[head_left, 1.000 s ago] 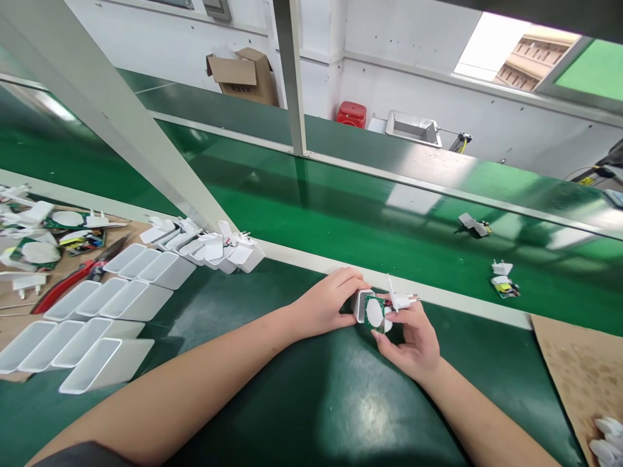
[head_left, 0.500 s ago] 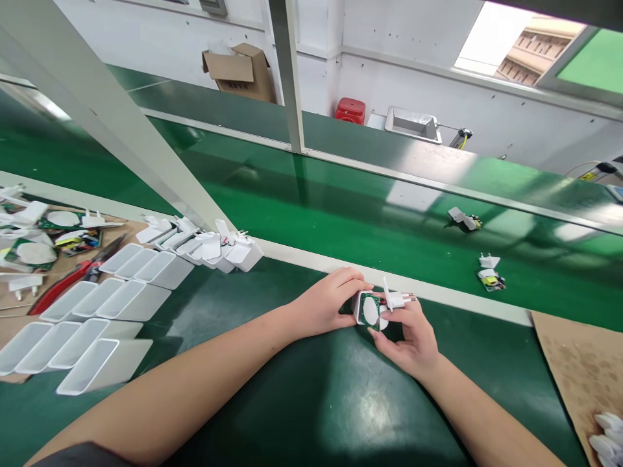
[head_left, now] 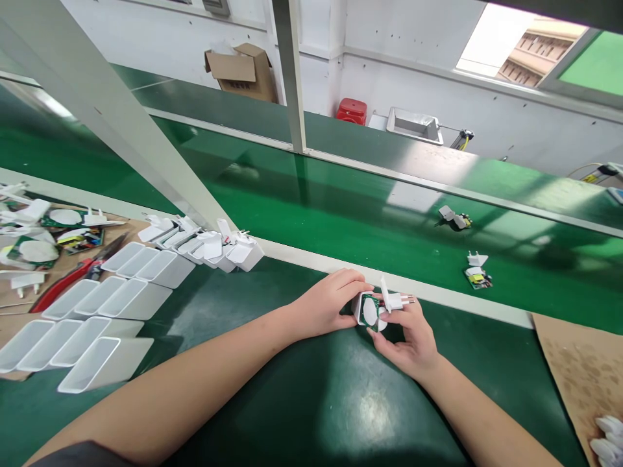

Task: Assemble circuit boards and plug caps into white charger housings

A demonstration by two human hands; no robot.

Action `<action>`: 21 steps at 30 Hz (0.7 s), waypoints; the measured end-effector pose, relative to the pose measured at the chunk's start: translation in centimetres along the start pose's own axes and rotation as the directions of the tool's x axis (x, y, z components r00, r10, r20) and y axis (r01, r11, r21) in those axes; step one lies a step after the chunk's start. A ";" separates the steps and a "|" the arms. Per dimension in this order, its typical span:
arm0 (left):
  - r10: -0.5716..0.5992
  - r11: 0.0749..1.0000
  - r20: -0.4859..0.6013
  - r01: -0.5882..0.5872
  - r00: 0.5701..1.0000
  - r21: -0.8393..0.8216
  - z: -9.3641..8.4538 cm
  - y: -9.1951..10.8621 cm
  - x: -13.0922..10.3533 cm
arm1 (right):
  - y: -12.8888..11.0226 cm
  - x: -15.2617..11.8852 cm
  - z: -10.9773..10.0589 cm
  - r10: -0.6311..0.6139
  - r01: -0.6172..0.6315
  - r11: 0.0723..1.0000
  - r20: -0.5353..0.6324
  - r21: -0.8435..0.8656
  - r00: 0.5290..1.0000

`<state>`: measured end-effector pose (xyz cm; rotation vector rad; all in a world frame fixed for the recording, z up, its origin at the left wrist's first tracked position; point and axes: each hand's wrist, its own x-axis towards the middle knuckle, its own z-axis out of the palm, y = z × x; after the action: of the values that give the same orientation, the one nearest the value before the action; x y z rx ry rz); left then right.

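Observation:
My left hand (head_left: 335, 302) is closed around a white plastic charger housing (head_left: 358, 310), its open end facing right. A green circuit board (head_left: 371, 312) with a white round pad stands at the mouth of the housing, partly inside as far as I can see. My right hand (head_left: 407, 334) pinches the board by its right side. Beside those fingers a white two-pin plug cap (head_left: 395, 299) sticks up, its pins pointing right. The fingers hide how the cap joins the board.
Empty white housings (head_left: 117, 301) stand in rows at left, near red-handled pliers (head_left: 68, 279) and loose boards. Filled housings (head_left: 209, 246) line the belt edge by a slanted post (head_left: 121, 130). Two board-and-plug pieces lie on the green conveyor belt (head_left: 341, 207). Cardboard (head_left: 574, 363) lies at right.
The two board-and-plug pieces on the belt have moved left. My hands, the housing and the board stay almost in place.

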<state>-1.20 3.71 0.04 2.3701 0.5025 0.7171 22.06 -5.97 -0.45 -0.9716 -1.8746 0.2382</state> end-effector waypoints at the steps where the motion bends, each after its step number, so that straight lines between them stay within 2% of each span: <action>1: 0.004 1.000 0.000 -0.004 1.000 -0.003 0.0 0.1 0.0 | 0.0 0.0 0.0 -0.001 0.001 1.000 -0.001 -0.003 1.000; 8: 0.030 0.999 0.005 -0.029 1.000 -0.012 -0.1 0.2 0.2 | -0.1 0.1 0.0 0.010 -0.010 1.000 -0.002 -0.015 1.000; 21: 0.047 0.996 -0.007 -0.046 0.999 0.072 0.1 0.2 -0.1 | 0.1 -0.1 0.0 -0.033 0.034 0.998 0.016 -0.056 0.999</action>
<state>-1.17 3.43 0.08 2.4541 0.4862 0.7421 22.10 -6.00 -0.58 -0.9774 -1.9185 0.1736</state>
